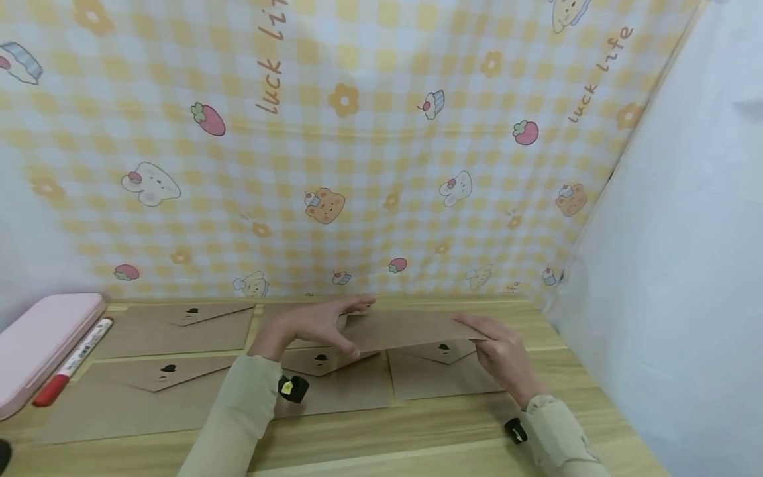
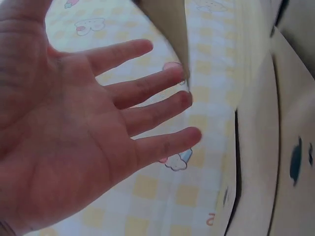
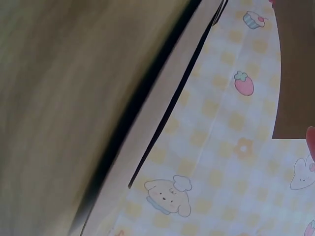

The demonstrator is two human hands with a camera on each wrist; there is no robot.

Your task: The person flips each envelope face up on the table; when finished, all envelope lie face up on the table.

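Note:
A brown paper envelope (image 1: 408,329) is held up at a tilt above the back of the table. My right hand (image 1: 501,348) pinches its right end between thumb and fingers; only a fingertip (image 3: 311,142) shows in the right wrist view, beside the envelope (image 3: 298,73). Around the left end, my left hand (image 1: 316,324) has its thumb and fingers apart. The left wrist view shows that hand (image 2: 88,123) with straight, spread fingers near the envelope's end (image 2: 172,29); whether they touch it I cannot tell. Below lie a middle envelope (image 1: 340,387) and a right envelope (image 1: 441,381), flaps up with small dark prints.
Two more envelopes lie at the left, one behind (image 1: 179,334) and one in front (image 1: 137,404). Another (image 1: 277,315) is partly hidden behind my left hand. A red-capped marker (image 1: 77,358) and a pink case (image 1: 53,344) sit far left. A checked cloth (image 1: 357,152) hangs behind.

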